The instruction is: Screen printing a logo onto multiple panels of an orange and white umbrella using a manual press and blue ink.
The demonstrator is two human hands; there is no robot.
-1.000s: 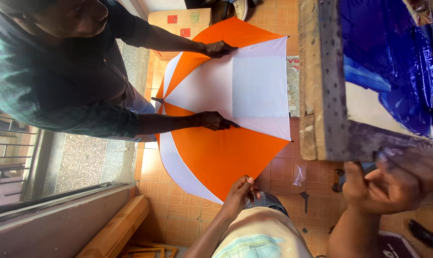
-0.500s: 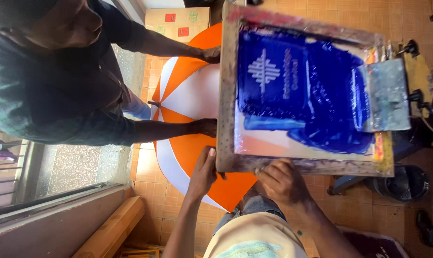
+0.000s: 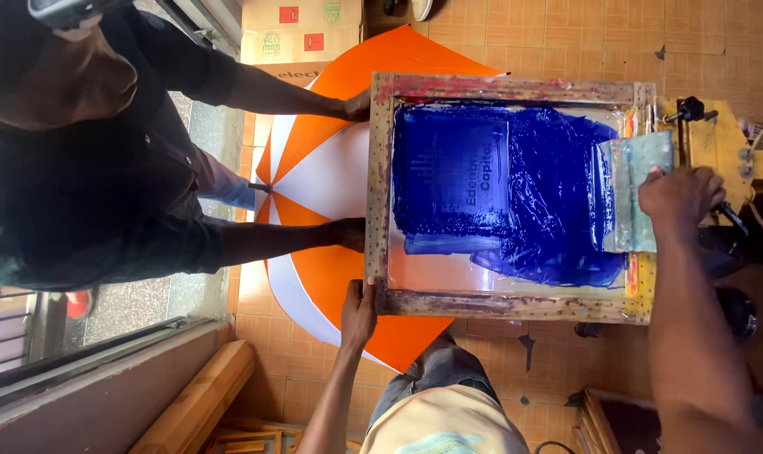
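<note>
Gripping the near corner of the wooden screen frame (image 3: 381,193), the left hand (image 3: 358,313) has its fingers curled over the frame's lower left edge, thumb side up against the wood. The frame lies flat on an orange and white umbrella (image 3: 314,176) spread open under it; the umbrella's panels stick out to the left and below the frame. Inside the frame the mesh is covered in wet blue ink (image 3: 516,193), thickest in a darker rectangle at the left half, smeared out toward the right.

Right hand (image 3: 680,195) sits at the frame's right end, closed around the handle of a squeegee (image 3: 638,195), whose pale blade rests on the mesh just at the edge of the ink. How tight the fingers close can't be told, the back of the hand hides them.

A second person in a dark shirt (image 3: 104,193) leans in from the left. That person's two hands press on the umbrella cloth right beside the frame's left rail: one hand (image 3: 356,105) near the top corner, the other hand (image 3: 348,234) lower down, just above the wearer's left hand.

A cardboard box (image 3: 302,34) stands on the tiled floor (image 3: 566,34) behind the umbrella. A yellow wooden hinge block (image 3: 718,143) sits at the frame's right end.
</note>
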